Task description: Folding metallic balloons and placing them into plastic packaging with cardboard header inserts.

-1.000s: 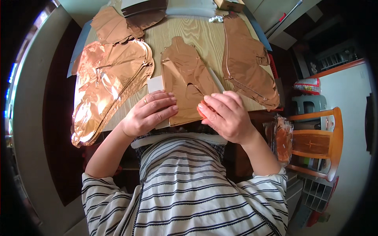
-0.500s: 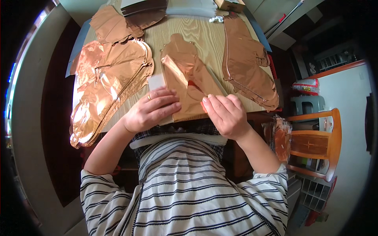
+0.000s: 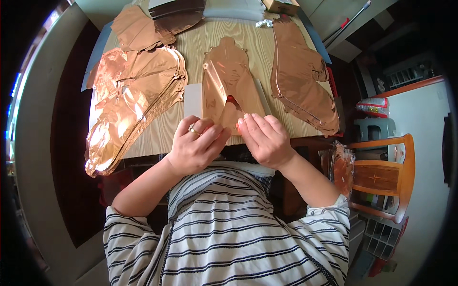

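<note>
A flat, uninflated copper-coloured foil balloon [image 3: 226, 66] lies in front of me, its sides folded inward and small tabs along its edge. A pale card [image 3: 193, 101] shows from beneath it on the left. Curled fingers of my left hand [image 3: 199, 143] are closed on the balloon's near left corner. My right hand [image 3: 266, 139] pinches its near right edge with thumb and forefinger. A small orange-red bit shows at those right fingertips; what it is I cannot make out. A dark red patch appears at the fold in the balloon's middle.
More flat foil balloons [image 3: 138, 90] are stacked at the left, with another pile [image 3: 303, 76] at the right on the wooden table [image 3: 191, 43]. Clear plastic sheets [image 3: 234, 9] and a cardboard box [image 3: 281, 6] stand at the back. A wooden chair [image 3: 377, 178] is at my right.
My left hand has moved right and now grips the balloon's near edge with curled fingers. The balloon has straightened and shifted slightly right, and more of the card shows.
</note>
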